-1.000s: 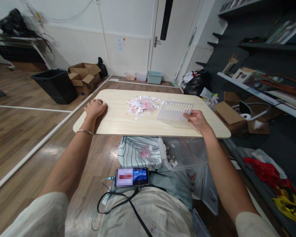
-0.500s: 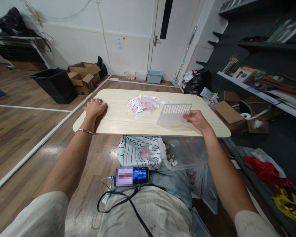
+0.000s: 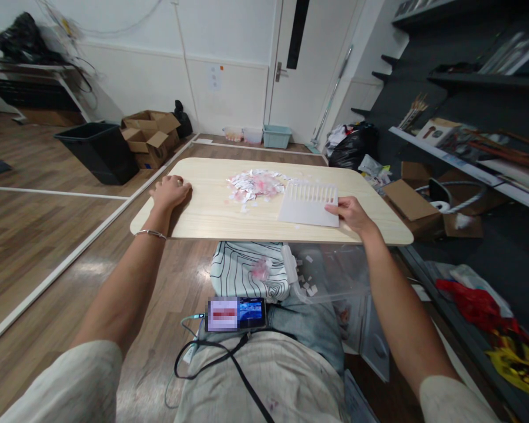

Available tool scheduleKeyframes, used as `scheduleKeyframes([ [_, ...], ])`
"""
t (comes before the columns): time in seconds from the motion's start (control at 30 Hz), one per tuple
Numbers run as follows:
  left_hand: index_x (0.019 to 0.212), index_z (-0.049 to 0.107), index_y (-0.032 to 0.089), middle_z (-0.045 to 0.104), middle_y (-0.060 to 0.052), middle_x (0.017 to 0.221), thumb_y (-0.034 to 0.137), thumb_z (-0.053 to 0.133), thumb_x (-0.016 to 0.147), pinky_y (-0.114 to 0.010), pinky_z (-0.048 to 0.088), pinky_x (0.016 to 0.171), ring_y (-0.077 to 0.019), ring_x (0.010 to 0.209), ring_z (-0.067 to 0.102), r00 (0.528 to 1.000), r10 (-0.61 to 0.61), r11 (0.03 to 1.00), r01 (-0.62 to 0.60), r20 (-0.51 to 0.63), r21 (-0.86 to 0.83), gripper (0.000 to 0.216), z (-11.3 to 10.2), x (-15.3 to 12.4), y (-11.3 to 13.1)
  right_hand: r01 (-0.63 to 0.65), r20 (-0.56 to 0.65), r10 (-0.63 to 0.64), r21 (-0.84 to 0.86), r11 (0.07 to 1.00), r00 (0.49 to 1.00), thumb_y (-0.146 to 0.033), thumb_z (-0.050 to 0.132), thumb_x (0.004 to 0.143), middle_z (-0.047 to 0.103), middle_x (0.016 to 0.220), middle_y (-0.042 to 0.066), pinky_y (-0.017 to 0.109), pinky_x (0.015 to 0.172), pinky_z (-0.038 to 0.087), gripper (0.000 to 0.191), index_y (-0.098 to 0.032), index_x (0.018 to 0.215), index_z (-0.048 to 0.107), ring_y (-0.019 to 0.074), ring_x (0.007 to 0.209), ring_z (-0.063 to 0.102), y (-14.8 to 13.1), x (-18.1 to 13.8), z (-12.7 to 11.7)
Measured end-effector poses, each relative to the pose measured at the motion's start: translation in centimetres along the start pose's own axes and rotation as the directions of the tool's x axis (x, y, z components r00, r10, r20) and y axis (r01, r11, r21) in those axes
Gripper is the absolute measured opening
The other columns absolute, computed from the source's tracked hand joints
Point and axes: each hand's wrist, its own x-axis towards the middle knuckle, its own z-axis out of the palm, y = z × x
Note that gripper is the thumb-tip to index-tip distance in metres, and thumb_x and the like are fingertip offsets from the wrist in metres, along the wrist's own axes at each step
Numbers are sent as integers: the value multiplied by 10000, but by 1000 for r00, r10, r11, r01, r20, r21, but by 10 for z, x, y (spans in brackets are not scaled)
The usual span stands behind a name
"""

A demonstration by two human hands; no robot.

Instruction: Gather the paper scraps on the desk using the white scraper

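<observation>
A pile of small white and pink paper scraps (image 3: 256, 186) lies in the middle of a light wooden table (image 3: 211, 217). My right hand (image 3: 350, 212) grips the right edge of a flat white slotted plastic panel (image 3: 309, 205), which lies low on the table just right of the pile. My left hand (image 3: 171, 191) rests on the table's left part, fingers curled loosely, holding nothing.
A clear plastic bin (image 3: 330, 273) with paper scraps sits under the table's near edge beside a patterned cloth (image 3: 247, 273). A phone (image 3: 235, 314) lies on my lap. Cardboard boxes (image 3: 152, 138), a black bin (image 3: 99, 150) and cluttered shelves (image 3: 467, 153) surround the table.
My right hand has lowered the slotted panel from tilted to nearly flat on the table and shifted it slightly left toward the scraps. My left hand has stayed put.
</observation>
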Motion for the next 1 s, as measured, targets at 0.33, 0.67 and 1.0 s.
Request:
scheduleKeyframes([
  [0.33,1541,794,243,663,-261,1768,460,560,1027,-803,419,1365,-544,1646,579,1000,-2,1000,2,-8,-24,604,-2,-2,1,-55,-107,61,59,997,992,-557,1054,547,750,657,29,373,574,541,460,-271,713,734,217,595,614,13,7,-9],
  [0.67,1565,775,237,642,-260,1782,476,542,1046,-766,424,1367,-534,1650,572,1000,-13,1000,13,11,-10,616,-4,-4,2,-29,-58,33,73,997,998,-564,1059,558,810,719,23,357,585,562,480,-260,812,787,279,687,758,12,6,-2],
  [1.0,1555,777,227,651,-272,1770,462,555,1024,-786,422,1365,-547,1644,576,1000,-7,1000,7,-5,-12,621,-2,-2,1,36,-62,-30,107,994,998,-600,1157,514,919,907,62,419,835,685,571,-253,849,851,330,909,851,6,5,1],
])
